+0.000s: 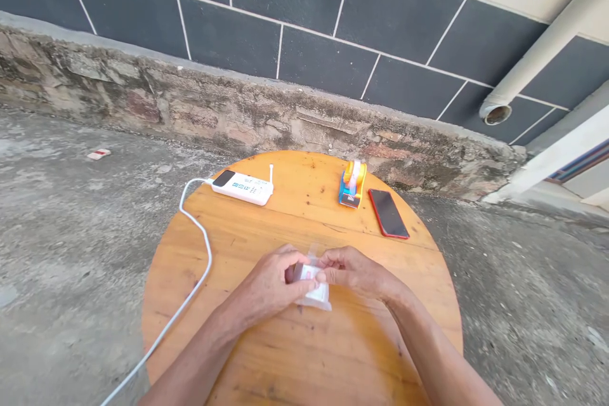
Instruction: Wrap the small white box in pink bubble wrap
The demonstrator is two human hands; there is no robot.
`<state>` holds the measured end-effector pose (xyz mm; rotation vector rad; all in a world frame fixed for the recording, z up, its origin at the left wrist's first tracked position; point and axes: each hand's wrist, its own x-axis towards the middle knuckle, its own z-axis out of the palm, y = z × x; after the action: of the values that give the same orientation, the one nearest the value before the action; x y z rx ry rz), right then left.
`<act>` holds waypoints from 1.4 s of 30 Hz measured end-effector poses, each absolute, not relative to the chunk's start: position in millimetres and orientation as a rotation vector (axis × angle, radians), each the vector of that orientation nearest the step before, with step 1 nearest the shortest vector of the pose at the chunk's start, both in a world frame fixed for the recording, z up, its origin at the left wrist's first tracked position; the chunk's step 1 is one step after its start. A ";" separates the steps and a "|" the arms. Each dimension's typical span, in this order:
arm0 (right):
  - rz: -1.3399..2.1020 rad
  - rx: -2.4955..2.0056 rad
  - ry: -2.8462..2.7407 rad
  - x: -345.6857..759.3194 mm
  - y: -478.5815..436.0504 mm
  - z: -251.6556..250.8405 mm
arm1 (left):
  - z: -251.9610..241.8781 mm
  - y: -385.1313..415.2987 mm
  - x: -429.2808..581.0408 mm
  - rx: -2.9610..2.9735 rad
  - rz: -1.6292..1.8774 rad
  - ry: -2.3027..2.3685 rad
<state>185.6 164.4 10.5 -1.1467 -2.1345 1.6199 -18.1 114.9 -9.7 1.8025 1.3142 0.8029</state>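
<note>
Over the near middle of the round wooden table (pixel 266 355), a small white box (pixel 321 292) with a reddish mark sits in clear plastic film. My left hand (pixel 271 279) grips it from the left, thumb along its near side and fingers at the back. From the right, my right hand (pixel 354 271) pinches finger and thumb at the box's upper right corner, where the film is. A clear strip (pixel 313 248) sticks up between the fingertips of both hands. The exact grip of the right fingertips is partly hidden.
A tape dispenser (pixel 352 185) and a red-edged phone (pixel 389 214) lie at the back right. At the back left is a white device (pixel 242 187), its white cable (pixel 209 247) running off the table's left edge. A stone-based wall (pixel 228 101) stands behind.
</note>
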 end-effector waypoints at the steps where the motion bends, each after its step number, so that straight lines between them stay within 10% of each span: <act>1: 1.615 -1.144 -2.137 185.3 161.8 10.6 | -9.6 113.9 -18.8 1.796 0.780 1.314; 31: 0.753 -1.623 -2.184 184.8 156.7 -14.7 | -14.5 112.2 -20.2 1.703 0.633 1.280; 42: 0.925 -1.477 -2.145 183.5 151.9 -14.6 | -13.0 112.7 -19.9 1.704 0.616 1.277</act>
<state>183.5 151.9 -14.6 -1.4769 -2.1455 0.9247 -19.9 112.7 -13.0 1.7036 1.2773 0.6163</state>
